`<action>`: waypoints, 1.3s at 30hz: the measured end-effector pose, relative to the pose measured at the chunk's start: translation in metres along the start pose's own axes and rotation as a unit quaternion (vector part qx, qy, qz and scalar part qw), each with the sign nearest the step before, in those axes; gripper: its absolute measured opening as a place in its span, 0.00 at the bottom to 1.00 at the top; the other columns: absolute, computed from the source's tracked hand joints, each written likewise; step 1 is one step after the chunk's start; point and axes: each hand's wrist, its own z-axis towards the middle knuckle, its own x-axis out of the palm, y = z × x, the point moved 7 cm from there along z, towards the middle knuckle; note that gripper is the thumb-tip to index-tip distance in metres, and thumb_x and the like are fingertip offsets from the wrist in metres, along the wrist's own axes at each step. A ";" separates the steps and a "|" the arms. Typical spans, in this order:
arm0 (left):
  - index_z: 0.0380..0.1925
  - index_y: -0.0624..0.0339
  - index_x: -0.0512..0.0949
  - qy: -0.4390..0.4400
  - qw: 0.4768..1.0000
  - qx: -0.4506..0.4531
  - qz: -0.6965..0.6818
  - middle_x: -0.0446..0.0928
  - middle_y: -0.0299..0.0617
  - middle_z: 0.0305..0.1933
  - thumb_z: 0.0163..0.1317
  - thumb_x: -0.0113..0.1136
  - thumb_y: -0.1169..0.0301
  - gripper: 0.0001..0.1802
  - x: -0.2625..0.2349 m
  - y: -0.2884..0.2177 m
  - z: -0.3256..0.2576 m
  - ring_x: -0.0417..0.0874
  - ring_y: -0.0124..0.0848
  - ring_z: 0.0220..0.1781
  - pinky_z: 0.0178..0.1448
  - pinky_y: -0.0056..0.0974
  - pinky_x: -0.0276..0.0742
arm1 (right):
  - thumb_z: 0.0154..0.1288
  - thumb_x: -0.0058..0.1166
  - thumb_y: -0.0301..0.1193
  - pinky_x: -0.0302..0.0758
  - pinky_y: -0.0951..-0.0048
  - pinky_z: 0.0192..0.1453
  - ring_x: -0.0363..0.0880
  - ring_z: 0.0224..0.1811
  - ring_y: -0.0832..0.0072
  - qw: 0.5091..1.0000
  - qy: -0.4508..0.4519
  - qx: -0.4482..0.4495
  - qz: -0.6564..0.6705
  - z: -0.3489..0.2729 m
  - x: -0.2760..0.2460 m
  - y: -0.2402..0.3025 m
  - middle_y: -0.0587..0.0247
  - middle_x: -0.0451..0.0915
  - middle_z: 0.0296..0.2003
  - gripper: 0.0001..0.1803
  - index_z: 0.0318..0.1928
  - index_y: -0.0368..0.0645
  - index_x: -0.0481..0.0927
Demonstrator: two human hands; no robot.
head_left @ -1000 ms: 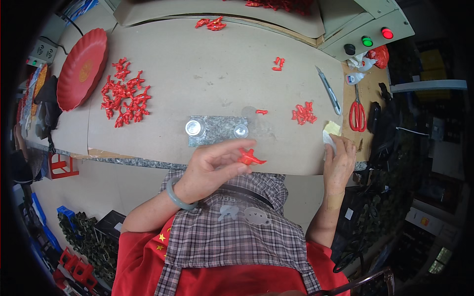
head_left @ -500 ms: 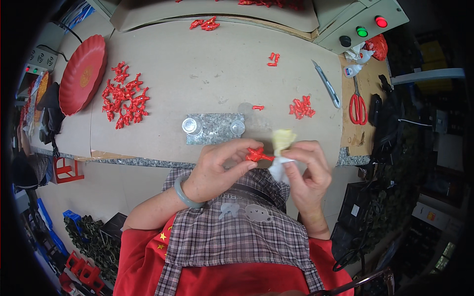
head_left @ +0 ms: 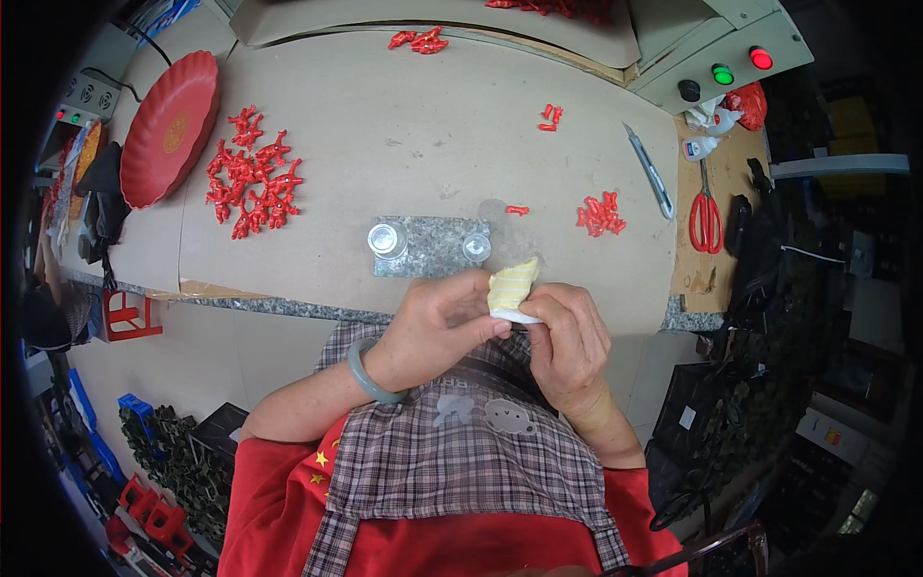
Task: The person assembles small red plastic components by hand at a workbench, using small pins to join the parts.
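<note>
My right hand (head_left: 569, 341) pinches a yellow-striped and white cloth (head_left: 513, 286), pressed up against the fingertips of my left hand (head_left: 433, 317). The small red figure gripped in my left hand is covered by the cloth and fingers now; the earlier frame shows it there. Just beyond my hands lies a speckled grey stone slab (head_left: 423, 260) with two small round clear containers on it, a larger one (head_left: 386, 240) and a smaller one (head_left: 476, 248). One small red piece (head_left: 517, 210) lies past the slab's right corner.
Left on the table are a cluster of red figures (head_left: 252, 183) and a red scalloped tray (head_left: 144, 144). To the right lie a pile of small red parts (head_left: 602, 213), a utility knife (head_left: 650, 171) and red-handled scissors (head_left: 706, 223). A control box (head_left: 735, 48) stands far right.
The cloth has moved left from beside the red figure onto it, hiding it from view. My right hand has come closer to my left hand. The whole view has shifted slightly.
</note>
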 end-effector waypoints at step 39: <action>0.54 0.66 0.75 0.011 0.999 0.005 -0.045 0.81 0.41 0.49 0.67 0.59 0.83 0.15 0.002 0.005 0.004 0.85 0.28 0.51 0.56 0.31 0.82 | 0.54 0.69 0.24 0.77 0.60 0.57 0.81 0.52 0.54 0.963 0.041 0.135 -0.228 0.011 -0.065 -0.050 0.54 0.83 0.46 0.26 0.56 0.39 0.81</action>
